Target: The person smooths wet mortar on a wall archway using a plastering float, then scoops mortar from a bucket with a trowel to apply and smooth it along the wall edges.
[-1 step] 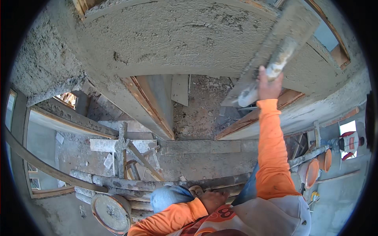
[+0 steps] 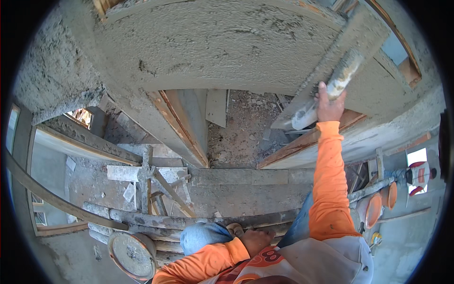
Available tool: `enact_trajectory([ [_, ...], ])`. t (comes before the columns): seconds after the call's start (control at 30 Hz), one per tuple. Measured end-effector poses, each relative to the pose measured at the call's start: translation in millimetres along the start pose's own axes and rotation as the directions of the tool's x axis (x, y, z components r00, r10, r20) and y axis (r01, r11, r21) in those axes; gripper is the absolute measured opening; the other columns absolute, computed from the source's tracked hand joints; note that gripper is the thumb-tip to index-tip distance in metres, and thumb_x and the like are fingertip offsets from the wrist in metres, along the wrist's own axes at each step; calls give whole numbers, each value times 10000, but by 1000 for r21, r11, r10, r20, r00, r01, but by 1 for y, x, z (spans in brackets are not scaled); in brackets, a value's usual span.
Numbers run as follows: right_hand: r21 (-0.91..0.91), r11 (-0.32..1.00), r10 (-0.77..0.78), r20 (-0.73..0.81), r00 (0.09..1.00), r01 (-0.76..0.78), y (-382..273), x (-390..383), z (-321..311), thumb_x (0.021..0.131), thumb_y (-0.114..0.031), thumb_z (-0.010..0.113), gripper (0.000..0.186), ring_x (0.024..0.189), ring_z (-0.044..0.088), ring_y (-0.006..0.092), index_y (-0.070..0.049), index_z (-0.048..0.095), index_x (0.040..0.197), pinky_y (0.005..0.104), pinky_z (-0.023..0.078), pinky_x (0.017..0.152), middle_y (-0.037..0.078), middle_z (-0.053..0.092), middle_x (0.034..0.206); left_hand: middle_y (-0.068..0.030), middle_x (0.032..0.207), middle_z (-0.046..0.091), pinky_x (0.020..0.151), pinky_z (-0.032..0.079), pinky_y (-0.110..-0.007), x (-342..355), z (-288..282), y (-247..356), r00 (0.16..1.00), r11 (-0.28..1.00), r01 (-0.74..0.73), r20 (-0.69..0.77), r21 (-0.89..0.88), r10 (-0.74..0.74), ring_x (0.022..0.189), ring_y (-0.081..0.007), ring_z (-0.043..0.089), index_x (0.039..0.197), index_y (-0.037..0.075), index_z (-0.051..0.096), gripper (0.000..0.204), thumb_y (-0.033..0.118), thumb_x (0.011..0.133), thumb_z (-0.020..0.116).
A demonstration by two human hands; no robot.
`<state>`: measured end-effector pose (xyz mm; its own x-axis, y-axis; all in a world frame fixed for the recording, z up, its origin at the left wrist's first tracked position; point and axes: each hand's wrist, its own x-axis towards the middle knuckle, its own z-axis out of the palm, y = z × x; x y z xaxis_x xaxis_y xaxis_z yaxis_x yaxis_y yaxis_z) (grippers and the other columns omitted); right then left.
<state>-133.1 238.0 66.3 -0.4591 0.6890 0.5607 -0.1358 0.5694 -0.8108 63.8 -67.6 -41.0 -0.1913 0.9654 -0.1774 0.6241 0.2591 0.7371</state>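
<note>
My right hand (image 2: 331, 105) is closed around the pale, mortar-stained handle of a long plastering float (image 2: 326, 60). The float's blade lies slanted over the right part of a grey plastered band (image 2: 213, 47) above a doorway opening. Its lower end reaches past the band's bottom edge, in front of the opening. Rough pits and grainy texture mark the plaster to the left of the blade. Low by my lap, beside my jeans-covered knee (image 2: 205, 239), rests my left hand (image 2: 257, 241); its fingers are partly hidden, and I make out nothing held in it.
Round poles (image 2: 189, 220) form a platform beneath me. A mortar-crusted bucket (image 2: 132, 255) stands at lower left, near a wooden post with braces (image 2: 145, 180). Orange buckets (image 2: 373, 210) and another person (image 2: 418, 174) are at the right. Rubble covers the floor below.
My right hand and the float have shifted slightly to the right along the band. My left hand stays where it was.
</note>
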Motion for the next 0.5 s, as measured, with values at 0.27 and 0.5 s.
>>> enact_trajectory([
  [0.27,-213,965,-83,318,945,156,-80,-111,167,766,-412,640,463,630,596,410,-79,371,942,487,451,519,194,598,694,-154,927,618,737,467,-472,27,1,13,970,998,68,233,-12,-64,888,-334,608,1075,37,502,406,287,762,569],
  [0.5,-160,967,-65,594,802,197,-139,-167,278,745,-522,604,575,705,603,412,-70,335,976,503,444,619,209,618,761,-158,894,635,684,490,-428,33,6,4,666,961,-274,-712,47,225,835,-295,628,944,66,596,267,238,750,532],
])
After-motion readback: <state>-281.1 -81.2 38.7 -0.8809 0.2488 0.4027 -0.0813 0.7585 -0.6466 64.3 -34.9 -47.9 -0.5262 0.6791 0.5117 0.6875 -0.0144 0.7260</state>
